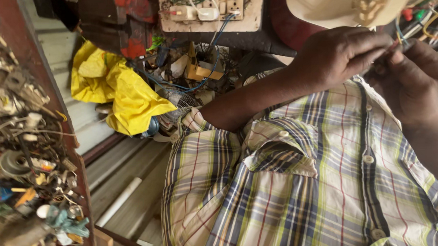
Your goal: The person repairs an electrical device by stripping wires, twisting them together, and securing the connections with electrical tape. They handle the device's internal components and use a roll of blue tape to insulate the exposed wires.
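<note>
- The left hand (341, 53) pinches a thin wire (397, 42) at the far right, above the plaid shirt (300, 183).
- The right hand (416, 80) closes on the same wire from the other side; its fingertips are blurred.
- Working well here probably means keeping both grips close together and steady.
- A cream cap brim (351, 4) crowds the view above.
- Left: yellow plastic bag (114, 88), socket board (209, 10), shelf of scrap parts (28, 161).
</note>
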